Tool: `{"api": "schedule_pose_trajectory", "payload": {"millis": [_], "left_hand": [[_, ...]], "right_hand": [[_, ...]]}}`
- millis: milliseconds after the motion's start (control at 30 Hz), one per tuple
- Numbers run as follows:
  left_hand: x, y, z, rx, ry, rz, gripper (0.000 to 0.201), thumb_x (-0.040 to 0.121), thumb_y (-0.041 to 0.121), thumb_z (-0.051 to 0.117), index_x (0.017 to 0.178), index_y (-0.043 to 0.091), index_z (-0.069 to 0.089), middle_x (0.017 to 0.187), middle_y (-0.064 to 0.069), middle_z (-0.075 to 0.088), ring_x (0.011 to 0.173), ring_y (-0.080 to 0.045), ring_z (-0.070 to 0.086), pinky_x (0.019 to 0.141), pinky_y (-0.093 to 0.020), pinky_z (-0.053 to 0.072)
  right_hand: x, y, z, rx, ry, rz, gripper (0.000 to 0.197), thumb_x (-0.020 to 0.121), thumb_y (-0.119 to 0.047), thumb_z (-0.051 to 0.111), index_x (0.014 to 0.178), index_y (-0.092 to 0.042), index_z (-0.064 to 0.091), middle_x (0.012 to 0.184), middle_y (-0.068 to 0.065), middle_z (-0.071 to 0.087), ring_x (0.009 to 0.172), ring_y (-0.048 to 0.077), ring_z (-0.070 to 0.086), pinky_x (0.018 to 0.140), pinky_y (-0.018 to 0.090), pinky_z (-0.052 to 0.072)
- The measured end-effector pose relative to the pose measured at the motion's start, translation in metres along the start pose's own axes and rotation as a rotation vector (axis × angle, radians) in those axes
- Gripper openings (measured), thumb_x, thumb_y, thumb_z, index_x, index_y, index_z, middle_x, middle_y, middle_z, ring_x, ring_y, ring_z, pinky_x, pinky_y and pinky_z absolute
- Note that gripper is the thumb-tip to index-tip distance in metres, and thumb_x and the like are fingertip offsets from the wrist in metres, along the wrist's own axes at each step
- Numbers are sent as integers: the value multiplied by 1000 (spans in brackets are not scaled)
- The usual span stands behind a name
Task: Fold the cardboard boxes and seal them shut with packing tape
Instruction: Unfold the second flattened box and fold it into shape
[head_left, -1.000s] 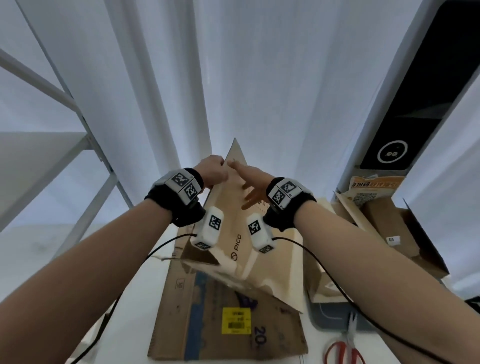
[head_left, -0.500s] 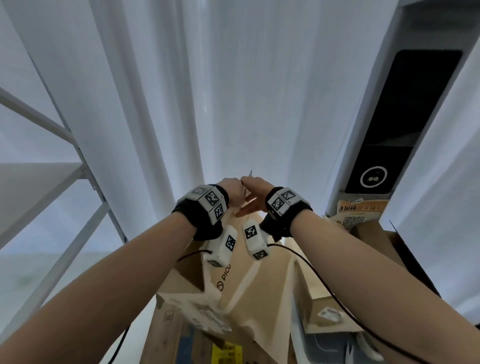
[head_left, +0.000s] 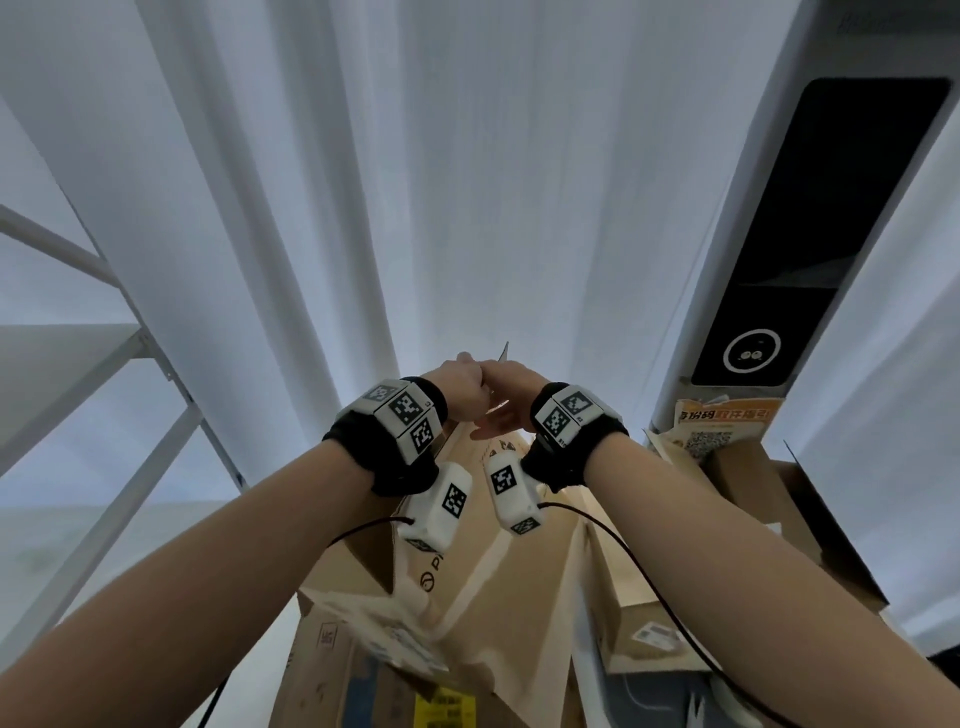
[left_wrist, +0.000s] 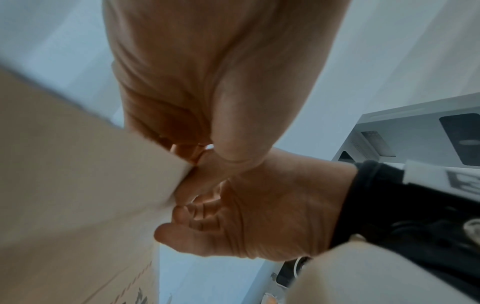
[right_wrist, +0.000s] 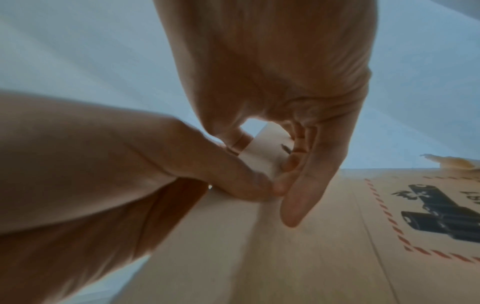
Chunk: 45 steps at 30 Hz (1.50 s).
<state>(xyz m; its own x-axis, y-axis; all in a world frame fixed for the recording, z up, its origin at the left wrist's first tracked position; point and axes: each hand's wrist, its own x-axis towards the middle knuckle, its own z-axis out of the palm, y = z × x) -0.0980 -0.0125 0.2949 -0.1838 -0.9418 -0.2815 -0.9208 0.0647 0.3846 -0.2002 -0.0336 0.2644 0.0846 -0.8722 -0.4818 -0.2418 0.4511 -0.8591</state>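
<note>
Raised at frame centre against the white curtain (head_left: 467, 182): one flattened box (head_left: 498, 587), its top corner pinched by both hands, left hand (head_left: 465, 389) and right hand (head_left: 506, 400) touching, each grip clenched on the cardboard edge. Open air above and to both sides of the corner; below, crowded by a second flat box (head_left: 332, 675) with a yellow label, lower centre. Further right, an opened box (head_left: 753, 499), making three in all; shelf frame (head_left: 130, 415) at left.

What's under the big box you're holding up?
Under the held cardboard box lies a flattened box with a yellow label. The held box covers the rest of it.
</note>
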Motion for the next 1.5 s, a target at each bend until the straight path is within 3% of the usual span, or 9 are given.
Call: {"api": "schedule_pose_trajectory", "payload": {"millis": [233, 400, 533, 633, 867, 1033, 1233, 1367, 1500], "left_hand": [[-9, -14, -11, -187, -154, 3, 43, 91, 8, 59, 129, 6, 39, 112, -17, 66, 97, -34, 70, 84, -46, 60], [-20, -15, -14, -170, -266, 21, 54, 94, 14, 62, 142, 12, 36, 111, -12, 67, 87, -28, 74, 73, -42, 63], [-20, -26, -21, -210, -272, 25, 40, 99, 21, 58, 137, 10, 47, 111, -12, 68, 89, -27, 73, 65, -36, 62], [-14, -45, -22, -224, -232, 7, 35, 101, 24, 55, 132, 8, 52, 111, -12, 69, 95, -27, 71, 76, -39, 62], [-24, -122, -21, -115, -411, 29, 80, 62, 83, 65, 123, 31, 62, 118, 10, 69, 108, -9, 66, 97, -36, 48], [-37, -159, -8, -61, -652, -54, 62, 61, 43, 90, 118, 30, 69, 118, 4, 70, 112, -16, 65, 99, -34, 51], [-36, -166, -8, 60, -532, -55, 33, 76, -2, 76, 89, 28, 79, 99, 1, 77, 104, -21, 68, 92, -26, 52], [-40, -158, -8, 147, -434, -39, 32, 78, -1, 73, 88, 29, 80, 87, 9, 77, 100, -15, 68, 92, -26, 50], [-49, -138, -28, 229, -379, -17, 35, 77, 1, 75, 78, 36, 78, 78, 15, 75, 93, -6, 66, 87, -24, 48]], "right_hand": [[7, 1, 11, -8, 40, -39, 22, 92, -6, 54, 109, 7, 56, 83, 16, 63, 56, 26, 68, 75, 49, 62], [18, 26, 4, 107, 137, -34, 32, 86, 8, 42, 117, 7, 52, 88, 21, 62, 63, 30, 66, 47, 34, 56], [29, 47, -12, 252, 237, -5, 22, 90, 3, 49, 111, -2, 55, 88, 14, 62, 73, 25, 63, 67, 38, 59], [29, 57, -19, 259, 252, -1, 17, 86, 2, 49, 100, -5, 56, 80, 11, 58, 70, 23, 59, 63, 34, 56], [30, 74, -20, 328, 289, -7, 20, 84, 0, 50, 101, -8, 55, 82, 10, 57, 70, 22, 56, 57, 29, 50], [33, 74, -11, 359, 342, -44, 31, 81, -7, 53, 110, -12, 60, 97, 10, 63, 81, 25, 61, 63, 32, 55], [40, 79, -2, 382, 421, -90, 30, 84, -12, 47, 111, -16, 59, 111, 8, 64, 90, 25, 63, 78, 39, 57], [38, 83, 1, 416, 411, -104, 47, 90, -10, 40, 135, -18, 50, 124, 8, 62, 101, 26, 63, 82, 39, 56], [22, 74, -3, 490, 384, -193, 37, 96, -5, 39, 127, -16, 54, 111, 7, 65, 82, 19, 61, 64, 28, 55]]}}
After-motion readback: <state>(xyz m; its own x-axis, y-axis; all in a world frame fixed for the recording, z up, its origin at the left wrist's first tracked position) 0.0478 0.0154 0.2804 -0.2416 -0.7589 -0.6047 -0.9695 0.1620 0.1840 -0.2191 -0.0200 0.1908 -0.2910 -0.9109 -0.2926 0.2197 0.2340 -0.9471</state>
